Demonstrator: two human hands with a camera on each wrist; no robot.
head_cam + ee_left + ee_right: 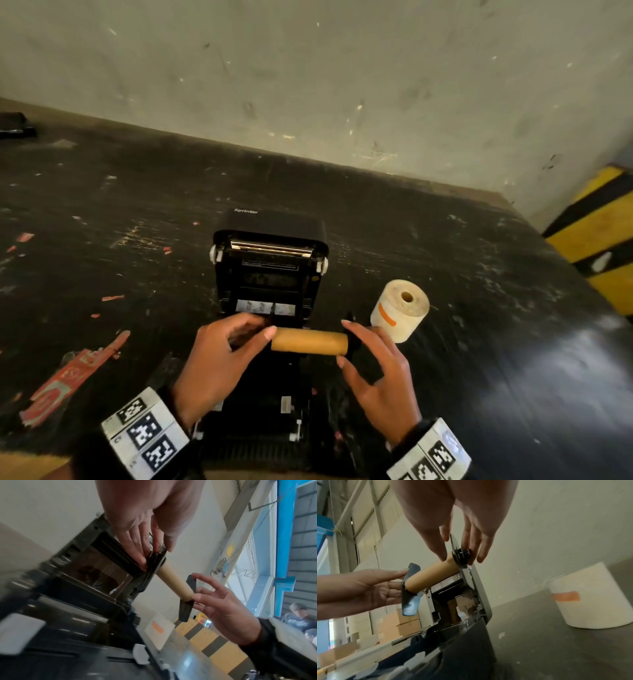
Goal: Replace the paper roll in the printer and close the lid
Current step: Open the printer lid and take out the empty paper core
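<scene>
New roll stands right of printer; left side open.

The printer is showing glossy black plastic; the empty core is looking like matt brown cardboard; the paper roll is white paper; the worktop is gleaming, scuffed.

The head view looks steeply down on the bench from above both grips; each wrist view looks up close from below its own grip, and all three share the cardboard core held between them
</scene>
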